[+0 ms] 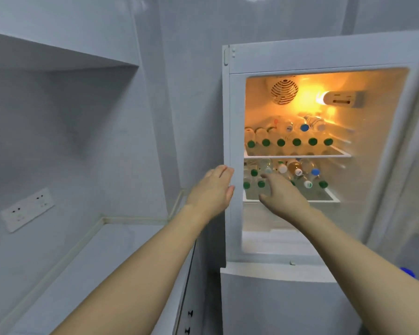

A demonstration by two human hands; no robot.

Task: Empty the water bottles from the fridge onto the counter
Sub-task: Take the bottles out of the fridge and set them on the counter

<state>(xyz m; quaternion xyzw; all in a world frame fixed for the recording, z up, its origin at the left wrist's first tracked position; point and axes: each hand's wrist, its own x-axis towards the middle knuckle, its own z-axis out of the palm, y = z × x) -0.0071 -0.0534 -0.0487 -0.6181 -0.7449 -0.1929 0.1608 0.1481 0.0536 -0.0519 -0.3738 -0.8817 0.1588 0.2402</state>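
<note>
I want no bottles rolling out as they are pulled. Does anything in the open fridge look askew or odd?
Yes. Loose clear bottles lie slanted atop the upper shelf's neat green-capped row; an amber-filled bottle lies tilted on the lower pile.

White fridge [324, 54] glowing orange-yellow inside; bottles [288, 139] showing mostly green caps [296, 141], some blue [304, 127] or white; pale grey counter [121, 257] lying left.
</note>
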